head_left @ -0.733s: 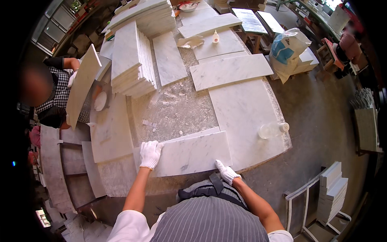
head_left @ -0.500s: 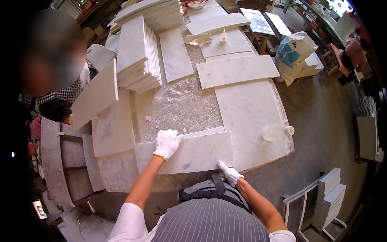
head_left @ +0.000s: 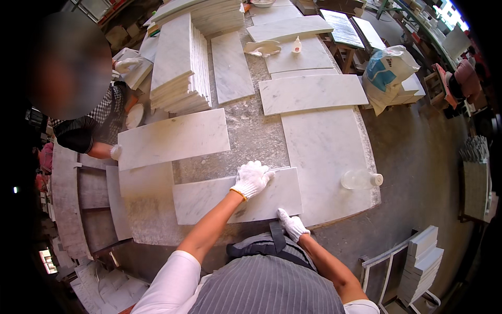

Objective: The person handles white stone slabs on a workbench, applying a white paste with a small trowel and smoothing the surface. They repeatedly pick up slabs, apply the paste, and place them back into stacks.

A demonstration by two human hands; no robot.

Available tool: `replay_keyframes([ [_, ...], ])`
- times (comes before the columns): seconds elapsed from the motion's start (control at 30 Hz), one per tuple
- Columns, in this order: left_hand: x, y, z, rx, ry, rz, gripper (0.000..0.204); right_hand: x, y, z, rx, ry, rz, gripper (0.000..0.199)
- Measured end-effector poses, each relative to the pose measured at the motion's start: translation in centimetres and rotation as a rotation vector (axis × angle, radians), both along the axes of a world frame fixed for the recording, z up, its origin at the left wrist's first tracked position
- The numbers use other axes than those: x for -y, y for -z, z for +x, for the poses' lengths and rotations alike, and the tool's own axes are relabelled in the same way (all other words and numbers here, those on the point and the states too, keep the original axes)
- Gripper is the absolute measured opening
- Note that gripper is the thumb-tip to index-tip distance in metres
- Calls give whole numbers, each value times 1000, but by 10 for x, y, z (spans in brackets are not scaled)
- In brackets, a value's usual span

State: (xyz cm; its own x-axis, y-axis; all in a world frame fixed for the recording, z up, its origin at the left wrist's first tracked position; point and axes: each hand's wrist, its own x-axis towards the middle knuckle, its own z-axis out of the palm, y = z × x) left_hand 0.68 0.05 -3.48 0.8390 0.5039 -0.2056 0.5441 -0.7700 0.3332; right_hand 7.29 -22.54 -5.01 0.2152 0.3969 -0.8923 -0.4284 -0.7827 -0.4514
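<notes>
Stone-cutting workshop, indoors. A large dusty table (head_left: 251, 131) is covered with white marble slabs (head_left: 312, 93); a thick stack of cut slabs (head_left: 180, 65) is seen at its far left. More stone pieces are stacked on the concrete floor (head_left: 418, 157) at right (head_left: 422, 261) and on racks at left (head_left: 65, 209). A cluttered workbench (head_left: 418, 26) is seen beyond.

Bright, even daylight w/ soft shadows — sharp at centre, heavy fisheye bending and black vignette at edges.
</notes>
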Motion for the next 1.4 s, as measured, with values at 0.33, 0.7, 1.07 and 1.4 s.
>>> replay_keyframes([
  [0.33, -7, -22, 8, -69, 55, -64, 33, 1, 16, 6, -188, 20, 27, 61],
  [0.7, 80, -72, -28, 452, 110, -225, 41, 146, -84, 161, -226, 139, 91, 38],
  [1.07, 116, -67, 28, 214, 224, -490, 29, 94, -40, 396, 332, 643, 117, 37],
  [1.4, 135, -71, 68, 305, -179, -460, 28, -103, 26, 516, 476, 187, 255, 82],
])
